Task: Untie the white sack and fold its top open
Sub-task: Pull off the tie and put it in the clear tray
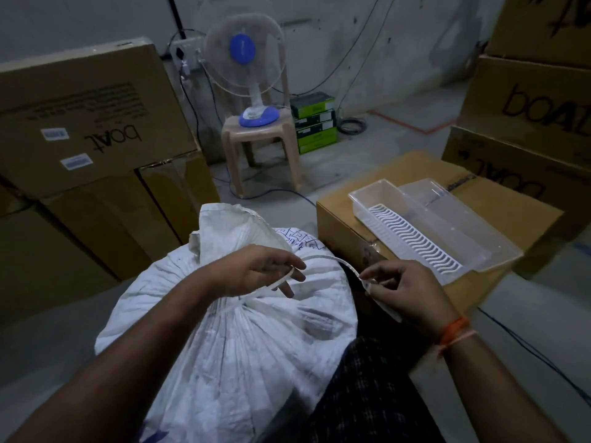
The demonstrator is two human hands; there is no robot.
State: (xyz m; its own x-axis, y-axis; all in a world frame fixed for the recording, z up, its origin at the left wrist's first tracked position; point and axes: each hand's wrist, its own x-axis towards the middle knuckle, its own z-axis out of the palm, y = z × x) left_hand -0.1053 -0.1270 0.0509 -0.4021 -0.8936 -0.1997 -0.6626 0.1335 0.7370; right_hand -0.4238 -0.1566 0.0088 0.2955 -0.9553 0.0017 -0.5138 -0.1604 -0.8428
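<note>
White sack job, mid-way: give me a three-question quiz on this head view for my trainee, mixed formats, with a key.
1. True or false: the neck of the white sack is already free of the white strap.
2. Multiple choice: the right hand grips A) the strap's end, B) the clear plastic tray, C) the sack's top flap.
3. Fill in: the strap passes through the fingers of the ____ hand.

Key: 1 false, a band of strap is wound round the gathered neck; 2 A; 3 left.
</note>
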